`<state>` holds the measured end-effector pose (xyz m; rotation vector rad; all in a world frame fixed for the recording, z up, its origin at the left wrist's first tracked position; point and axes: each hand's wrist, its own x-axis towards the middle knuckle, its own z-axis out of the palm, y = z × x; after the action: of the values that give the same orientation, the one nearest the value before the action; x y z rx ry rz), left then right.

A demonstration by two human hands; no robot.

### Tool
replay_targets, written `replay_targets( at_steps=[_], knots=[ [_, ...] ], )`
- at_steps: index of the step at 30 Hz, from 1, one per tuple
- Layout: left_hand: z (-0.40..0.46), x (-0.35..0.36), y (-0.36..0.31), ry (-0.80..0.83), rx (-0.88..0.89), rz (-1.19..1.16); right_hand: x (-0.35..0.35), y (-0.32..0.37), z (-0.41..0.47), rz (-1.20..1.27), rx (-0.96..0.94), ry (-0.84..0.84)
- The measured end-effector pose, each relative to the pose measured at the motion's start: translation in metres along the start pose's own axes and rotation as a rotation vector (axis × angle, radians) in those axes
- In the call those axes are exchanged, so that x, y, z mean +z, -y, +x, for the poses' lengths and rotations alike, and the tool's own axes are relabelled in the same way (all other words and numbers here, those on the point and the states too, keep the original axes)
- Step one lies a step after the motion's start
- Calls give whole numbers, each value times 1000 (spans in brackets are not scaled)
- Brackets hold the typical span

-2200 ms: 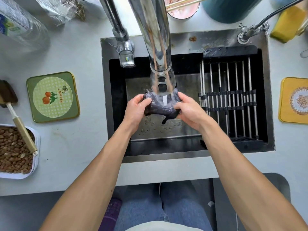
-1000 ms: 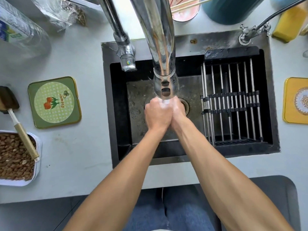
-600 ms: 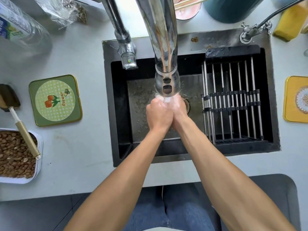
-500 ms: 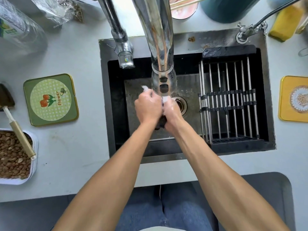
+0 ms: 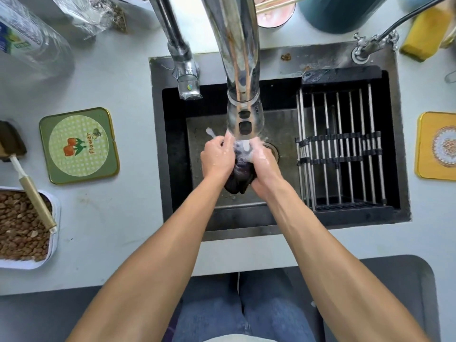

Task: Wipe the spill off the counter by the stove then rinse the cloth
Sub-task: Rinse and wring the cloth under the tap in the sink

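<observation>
A dark, soaked cloth (image 5: 239,177) is bunched between my two hands over the black sink (image 5: 177,149). My left hand (image 5: 217,159) grips its left side and my right hand (image 5: 265,166) grips its right side. Water runs from the chrome faucet head (image 5: 244,119) straight onto the cloth and my fingers, splashing a little to the left. Most of the cloth is hidden by my hands; a wet fold hangs down below them.
A metal drying rack (image 5: 343,149) fills the sink's right half. A second smaller tap (image 5: 187,82) stands at the back left. On the counter lie a green coaster (image 5: 79,144), a tray of nuts (image 5: 22,228) with a brush, a yellow coaster (image 5: 436,146) and a yellow sponge (image 5: 424,33).
The cloth was spread open under the tap, then I pressed both hands together around it. Now my hands sit slightly apart and more of the cloth shows between and below them.
</observation>
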<state>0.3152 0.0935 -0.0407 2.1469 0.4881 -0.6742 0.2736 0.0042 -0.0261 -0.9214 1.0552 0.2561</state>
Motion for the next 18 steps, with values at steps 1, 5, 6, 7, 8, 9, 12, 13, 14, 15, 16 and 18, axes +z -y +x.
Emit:
replay_targets(
  at_steps=[1,5,6,7,8,9,12,13,14,15,16,18],
  knots=[
    [-1,0,5,17,7,-13,-3,2,1,4,-34,-10],
    [-29,13,9,65,132,-72,-3,3,6,-76,-56,-83],
    [-36,16,5,60,141,-97,0,0,3,-117,-23,-92],
    [-38,17,1,39,132,-117,2,-3,1,-129,-2,-85],
    [-36,17,-2,1,120,-123,4,-7,-1,-121,1,-67],
    [-30,16,-3,-33,103,-103,5,-10,-3,-119,-8,-50],
    [-10,6,7,-31,18,-51,-3,-10,-7,-155,-70,4],
    [-8,3,11,-26,15,-67,-7,-8,-7,-167,-93,20],
    [-8,0,13,-25,29,-95,-10,-7,-6,-177,-116,21],
    [-9,-2,15,-24,52,-122,-13,-5,-3,-204,-139,5],
    [-13,-4,16,-27,87,-142,-16,-3,-1,-257,-161,-21],
    [-22,-4,16,-44,170,-140,-21,0,2,-396,-173,-29]
  ],
)
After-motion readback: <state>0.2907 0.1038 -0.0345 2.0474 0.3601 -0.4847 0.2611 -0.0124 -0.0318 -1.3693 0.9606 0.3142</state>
